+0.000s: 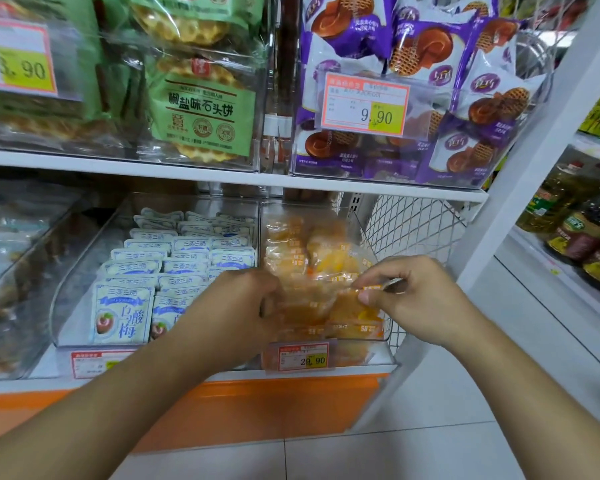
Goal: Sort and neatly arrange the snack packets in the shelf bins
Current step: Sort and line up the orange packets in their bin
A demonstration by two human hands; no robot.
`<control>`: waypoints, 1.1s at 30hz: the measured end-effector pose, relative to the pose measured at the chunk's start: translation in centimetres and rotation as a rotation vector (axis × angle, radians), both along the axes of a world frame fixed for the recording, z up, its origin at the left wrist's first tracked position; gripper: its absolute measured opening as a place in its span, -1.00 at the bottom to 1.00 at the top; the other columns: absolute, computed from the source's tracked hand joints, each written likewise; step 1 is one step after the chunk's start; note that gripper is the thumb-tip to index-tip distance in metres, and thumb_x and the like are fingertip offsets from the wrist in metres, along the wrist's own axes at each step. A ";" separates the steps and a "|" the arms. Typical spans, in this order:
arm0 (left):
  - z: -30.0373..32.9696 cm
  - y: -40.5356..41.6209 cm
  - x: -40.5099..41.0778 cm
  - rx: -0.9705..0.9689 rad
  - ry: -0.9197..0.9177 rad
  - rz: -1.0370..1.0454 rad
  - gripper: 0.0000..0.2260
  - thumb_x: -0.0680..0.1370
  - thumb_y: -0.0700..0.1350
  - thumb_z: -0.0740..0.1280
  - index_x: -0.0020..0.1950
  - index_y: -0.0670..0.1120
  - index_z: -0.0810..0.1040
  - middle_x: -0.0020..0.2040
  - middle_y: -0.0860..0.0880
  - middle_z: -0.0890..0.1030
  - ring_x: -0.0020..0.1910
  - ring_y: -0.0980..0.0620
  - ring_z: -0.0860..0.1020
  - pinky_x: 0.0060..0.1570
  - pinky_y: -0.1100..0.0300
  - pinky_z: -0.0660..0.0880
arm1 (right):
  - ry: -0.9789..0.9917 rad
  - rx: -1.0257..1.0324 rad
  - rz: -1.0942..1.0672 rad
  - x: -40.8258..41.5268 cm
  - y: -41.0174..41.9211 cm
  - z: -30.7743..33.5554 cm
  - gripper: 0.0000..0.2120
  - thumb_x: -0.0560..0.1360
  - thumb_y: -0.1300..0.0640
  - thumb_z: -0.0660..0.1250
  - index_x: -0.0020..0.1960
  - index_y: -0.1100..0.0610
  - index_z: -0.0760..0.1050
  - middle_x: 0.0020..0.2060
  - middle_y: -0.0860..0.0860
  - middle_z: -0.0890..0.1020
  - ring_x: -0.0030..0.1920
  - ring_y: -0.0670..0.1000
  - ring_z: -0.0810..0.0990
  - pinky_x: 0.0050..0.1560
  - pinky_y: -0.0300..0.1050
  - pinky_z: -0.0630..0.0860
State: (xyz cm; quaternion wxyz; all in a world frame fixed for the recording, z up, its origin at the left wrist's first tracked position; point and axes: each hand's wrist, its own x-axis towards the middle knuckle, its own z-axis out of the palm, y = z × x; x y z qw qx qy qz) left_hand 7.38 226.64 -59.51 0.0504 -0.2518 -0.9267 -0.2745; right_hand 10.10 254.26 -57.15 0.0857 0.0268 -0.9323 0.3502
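While both hands are set in the clear bin point(326, 216) at the lower shelf's right end, an orange packet point(347, 308) is pinched by the right hand point(409, 299) at three o'clock (long axis nine-to-three); the left hand point(236, 306) is curled on the nine o'clock end, equally near.

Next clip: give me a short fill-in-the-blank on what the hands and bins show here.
1. Both hands work in the bin of ____ packets.
2. The right hand ____ a packet edge between thumb and forefinger.
3. The blue-and-white packets sit in the bin to the ____ of that one.
4. The purple packets are on the ____ shelf.

Missing words: orange; pinches; left; upper
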 end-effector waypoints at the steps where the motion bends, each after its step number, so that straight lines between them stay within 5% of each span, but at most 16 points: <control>1: -0.2 0.0 0.0 -0.021 0.038 -0.043 -0.94 0.53 0.02 0.42 -0.05 0.07 0.64 -0.02 0.18 0.62 -0.05 0.19 0.57 -0.04 0.17 0.57 | -0.001 0.060 0.024 0.1 0.1 0.0 -0.85 0.49 0.12 0.57 -0.11 -0.14 0.76 -0.15 -0.23 0.73 -0.08 -0.18 0.67 -0.03 -0.20 0.57; 5: -0.4 0.5 -0.1 -0.014 0.189 -0.149 -0.84 0.58 0.03 0.38 0.13 0.07 0.67 0.01 0.13 0.66 -0.02 0.11 0.60 0.03 0.10 0.57 | -0.007 0.293 0.046 0.4 0.2 0.1 -0.88 0.53 0.07 0.52 -0.04 -0.15 0.76 -0.12 -0.25 0.72 -0.05 -0.25 0.62 -0.10 -0.44 0.41; 7: -0.7 0.7 -0.4 -0.017 0.234 -0.197 -0.80 0.61 0.05 0.33 0.19 0.13 0.65 -0.02 0.14 0.69 -0.06 0.13 0.61 0.06 0.08 0.54 | -0.003 0.380 0.052 0.7 0.1 -0.1 -0.87 0.54 0.07 0.49 0.00 -0.15 0.76 -0.09 -0.23 0.73 -0.05 -0.22 0.65 0.01 -0.28 0.56; 10: -1.8 0.7 -1.2 -0.182 0.281 -0.193 -0.88 0.59 0.01 0.30 -0.01 0.12 0.64 -0.19 0.14 0.64 -0.13 0.14 0.55 0.24 0.14 0.36 | 0.044 0.522 0.131 1.3 -0.2 -0.7 -0.82 0.56 0.09 0.40 0.05 -0.10 0.75 -0.05 -0.20 0.74 0.05 -0.09 0.62 0.12 -0.04 0.59; 14: -2.7 0.2 -1.0 -0.344 0.308 -0.163 -0.78 0.60 0.07 0.19 -0.10 0.13 0.63 -0.22 0.16 0.61 0.06 0.15 0.48 0.37 0.13 0.12 | -0.006 0.726 0.176 1.2 0.4 -1.2 -0.70 0.57 -0.07 0.21 0.09 -0.02 0.68 -0.03 -0.13 0.72 0.13 -0.05 0.50 0.22 -0.08 0.41; 19: -2.3 0.2 -0.4 -0.366 0.240 -0.211 -0.59 0.65 0.23 -0.05 0.08 0.19 0.58 -0.06 0.23 0.63 0.21 0.16 0.41 0.46 0.00 0.08 | -0.022 0.701 0.221 1.7 -0.6 -1.5 -0.70 0.65 -0.16 0.24 0.27 -0.10 0.61 0.18 -0.20 0.65 0.28 -0.07 0.44 0.26 -0.13 0.19; 25: -2.8 0.5 -0.5 -0.421 0.282 -0.224 -0.63 0.65 0.19 0.02 0.08 0.20 0.62 -0.03 0.27 0.66 0.14 0.14 0.48 0.43 0.03 0.09 | -0.075 0.686 0.179 1.7 -0.9 -1.5 -0.69 0.58 -0.17 0.22 0.21 -0.21 0.65 0.05 -0.19 0.73 0.14 -0.01 0.61 0.20 -0.09 0.51; 29: -2.8 0.9 -0.3 -0.485 0.243 -0.231 -0.61 0.65 0.18 -0.02 0.16 0.22 0.59 0.04 0.26 0.66 0.21 0.16 0.46 0.46 -0.02 -0.05 | -0.136 0.755 0.175 1.6 -0.8 -1.4 -0.74 0.62 -0.13 0.25 0.21 -0.20 0.65 0.06 -0.15 0.73 0.14 0.05 0.59 0.07 -0.16 0.41; 33: -1.9 1.2 -0.6 -0.425 0.252 -0.207 -0.65 0.63 0.16 -0.03 -0.03 0.13 0.53 -0.19 0.16 0.55 -0.04 0.18 0.48 0.43 0.01 0.15 | -0.065 0.616 0.117 1.5 -0.5 -1.3 -0.73 0.56 -0.15 0.32 0.18 -0.13 0.66 0.03 -0.14 0.71 0.14 -0.01 0.60 0.21 -0.03 0.55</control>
